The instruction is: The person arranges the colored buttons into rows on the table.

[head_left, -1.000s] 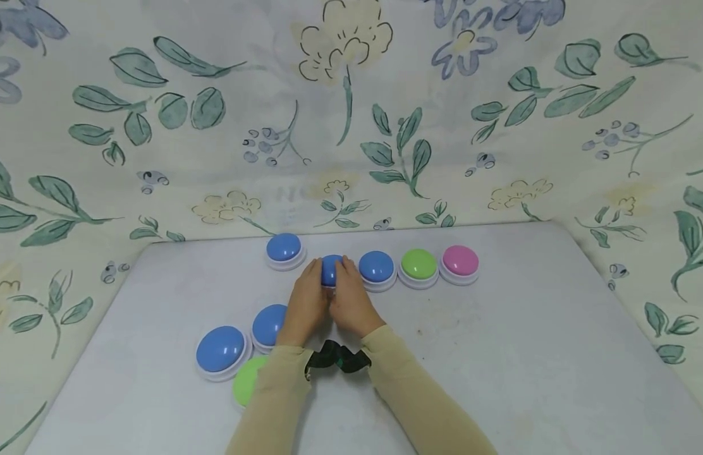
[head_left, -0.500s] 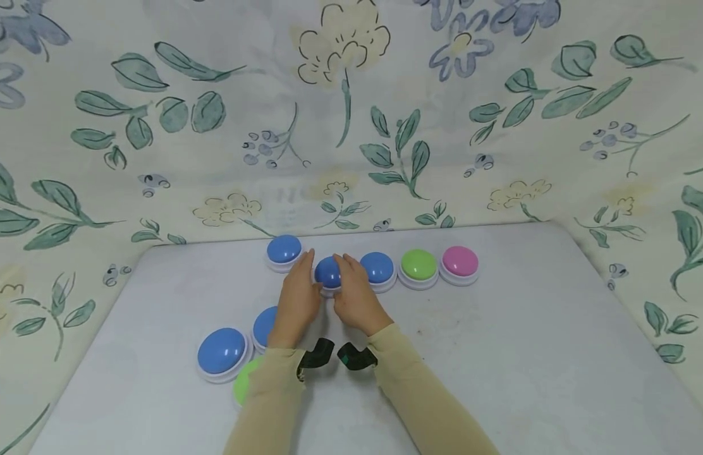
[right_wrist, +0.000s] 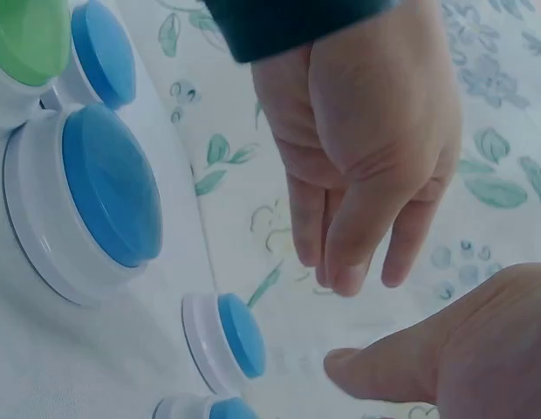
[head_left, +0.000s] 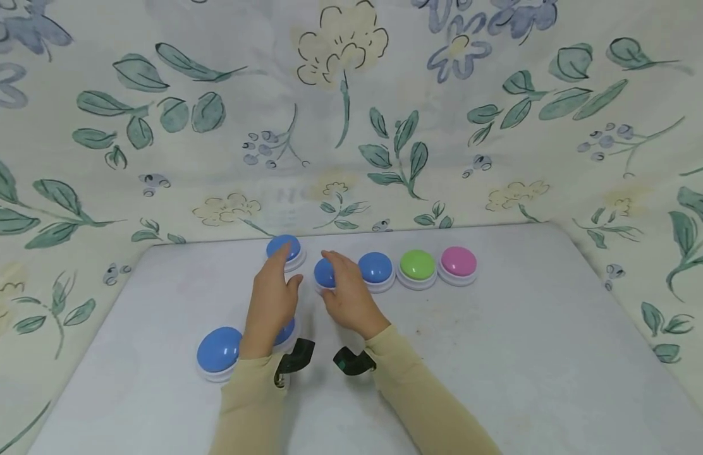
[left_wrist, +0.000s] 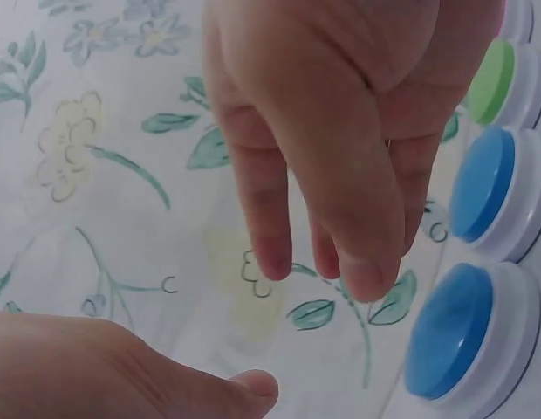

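Spread beside a blue dome push button with a white base (head_left: 323, 273), my left hand (head_left: 270, 309) has its thumb apart from its fingers and holds nothing. My right hand (head_left: 351, 300) hovers at that button's right side, hiding part of it. In the left wrist view, the fingers of my right hand (left_wrist: 340, 157) hang loosely bent with a gap to the buttons. The row continues right with a blue button (head_left: 375, 267), a green button (head_left: 417, 265) and a pink button (head_left: 458, 261). Another blue button (head_left: 280, 247) stands behind my left fingertips.
Nearer on the white table (head_left: 528, 354) sit a large blue button (head_left: 219, 349) and another blue button (head_left: 286, 331) half hidden by my left hand. A green button (right_wrist: 30, 39) beside them shows in the right wrist view. Floral cloth (head_left: 329, 170) rises behind the table.
Both hands held the blue button between them; they have parted from it. My left hand moved left and slightly nearer, while my right stayed close by. The button remains in the row.
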`<move>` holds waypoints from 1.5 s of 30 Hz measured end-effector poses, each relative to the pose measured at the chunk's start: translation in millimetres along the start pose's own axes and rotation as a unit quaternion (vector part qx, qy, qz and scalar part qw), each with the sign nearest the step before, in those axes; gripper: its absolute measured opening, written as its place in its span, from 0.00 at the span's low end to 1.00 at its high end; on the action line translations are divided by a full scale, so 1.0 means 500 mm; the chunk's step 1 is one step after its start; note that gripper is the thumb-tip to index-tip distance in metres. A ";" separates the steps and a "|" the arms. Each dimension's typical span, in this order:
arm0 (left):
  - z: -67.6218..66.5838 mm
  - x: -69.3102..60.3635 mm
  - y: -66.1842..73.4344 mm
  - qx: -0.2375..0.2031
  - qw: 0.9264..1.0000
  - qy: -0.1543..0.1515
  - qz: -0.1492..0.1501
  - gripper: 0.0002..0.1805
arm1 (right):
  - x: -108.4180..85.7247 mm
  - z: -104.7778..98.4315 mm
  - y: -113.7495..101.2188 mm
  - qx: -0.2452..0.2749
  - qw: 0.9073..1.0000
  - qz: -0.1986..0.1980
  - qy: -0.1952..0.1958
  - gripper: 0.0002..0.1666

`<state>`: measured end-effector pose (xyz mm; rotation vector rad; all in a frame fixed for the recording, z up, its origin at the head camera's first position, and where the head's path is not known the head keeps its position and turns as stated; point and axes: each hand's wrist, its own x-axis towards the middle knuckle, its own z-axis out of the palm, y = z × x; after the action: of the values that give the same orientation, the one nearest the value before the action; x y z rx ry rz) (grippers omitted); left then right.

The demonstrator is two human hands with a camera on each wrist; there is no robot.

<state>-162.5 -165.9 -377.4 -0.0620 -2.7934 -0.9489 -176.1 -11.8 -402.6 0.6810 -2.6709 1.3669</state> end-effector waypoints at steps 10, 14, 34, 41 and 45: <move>-0.062 -0.033 -0.010 0.020 1.000 0.012 -0.001 0.35 | -0.011 -0.006 -0.017 0.009 1.000 -0.004 -0.010 0.37; -0.080 -0.052 -0.019 0.028 0.999 0.005 -0.015 0.37 | -0.020 0.000 -0.020 0.007 1.000 0.008 -0.022 0.37; -0.090 -0.135 -0.097 0.082 0.996 -0.035 0.004 0.42 | -0.057 0.089 -0.012 0.011 0.998 -0.019 -0.054 0.39; -0.079 -0.147 -0.118 0.091 0.993 -0.071 0.007 0.46 | -0.065 0.116 -0.011 0.026 0.997 -0.005 -0.071 0.40; -0.078 -0.148 -0.128 0.095 0.992 -0.082 0.017 0.46 | -0.067 0.128 -0.009 0.022 0.997 0.002 -0.080 0.41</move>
<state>-90.0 -238.8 -399.8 -0.1660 -3.0084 -0.6960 -135.3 -52.4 -446.1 0.8239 -2.7703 1.4328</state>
